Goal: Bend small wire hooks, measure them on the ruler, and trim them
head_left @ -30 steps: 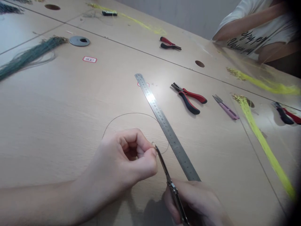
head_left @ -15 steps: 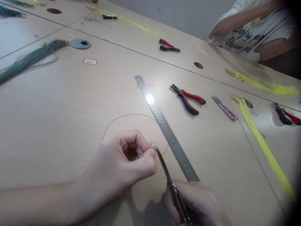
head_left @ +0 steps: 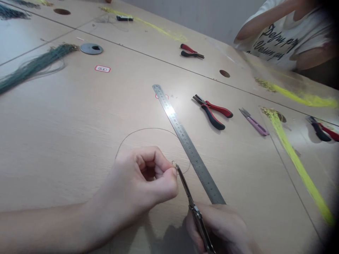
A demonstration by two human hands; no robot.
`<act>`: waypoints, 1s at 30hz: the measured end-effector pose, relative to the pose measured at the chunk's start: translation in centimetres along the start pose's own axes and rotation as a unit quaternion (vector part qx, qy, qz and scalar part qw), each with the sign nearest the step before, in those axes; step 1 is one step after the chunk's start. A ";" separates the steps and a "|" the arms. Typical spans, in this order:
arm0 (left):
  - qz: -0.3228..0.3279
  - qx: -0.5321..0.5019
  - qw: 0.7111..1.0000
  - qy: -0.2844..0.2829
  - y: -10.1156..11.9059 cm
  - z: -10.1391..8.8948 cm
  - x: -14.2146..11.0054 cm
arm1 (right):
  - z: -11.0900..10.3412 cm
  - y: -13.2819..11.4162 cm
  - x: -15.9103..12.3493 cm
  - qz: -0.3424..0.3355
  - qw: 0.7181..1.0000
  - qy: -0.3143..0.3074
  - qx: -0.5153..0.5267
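Observation:
My left hand [head_left: 148,180] is closed in a pinch, thumb against forefinger. A small curved fish hook [head_left: 173,163] juts out at the fingertips. A thin dark line [head_left: 150,128] loops behind the hand and passes by the steel ruler [head_left: 182,135]. My right hand [head_left: 219,225] is wrapped around a slim metal scissor-like tool [head_left: 188,194], whether scissors or forceps I cannot tell. The tool's narrow tips meet right at the hook, beside my left thumb. The right fingers are partly hidden at the bottom edge.
Right of the ruler lie red-black pliers [head_left: 212,112] and purple thread snips [head_left: 254,122]. Bundles of yellow line [head_left: 296,158] and green line [head_left: 37,67] rest at the sides. A grey disc [head_left: 91,48] lies at left. Across the table sits a person [head_left: 280,38].
Both hands and the metal tool hold almost the same place, tips still at the hook. The view has shifted very slightly.

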State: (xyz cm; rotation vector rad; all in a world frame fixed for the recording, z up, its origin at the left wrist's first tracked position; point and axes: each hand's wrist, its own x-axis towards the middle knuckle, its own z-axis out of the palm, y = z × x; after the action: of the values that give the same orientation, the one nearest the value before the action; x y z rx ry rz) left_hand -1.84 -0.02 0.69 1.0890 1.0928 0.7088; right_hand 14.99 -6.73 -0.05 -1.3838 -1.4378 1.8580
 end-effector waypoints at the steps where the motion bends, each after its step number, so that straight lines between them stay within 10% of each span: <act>1: 0.001 -0.001 1.000 -0.001 0.0 0.0 0.0 | -0.1 0.1 0.1 -0.004 1.000 -0.007 -0.005; 30: -0.007 -0.010 1.000 0.001 -0.2 0.0 0.0 | -0.3 0.2 0.5 -0.028 0.999 0.006 -0.046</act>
State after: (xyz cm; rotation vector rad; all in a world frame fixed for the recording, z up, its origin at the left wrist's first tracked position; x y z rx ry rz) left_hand -1.86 -0.08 0.52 1.0633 1.0922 0.7078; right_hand 15.09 -6.28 -0.47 -1.3794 -1.5566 1.7653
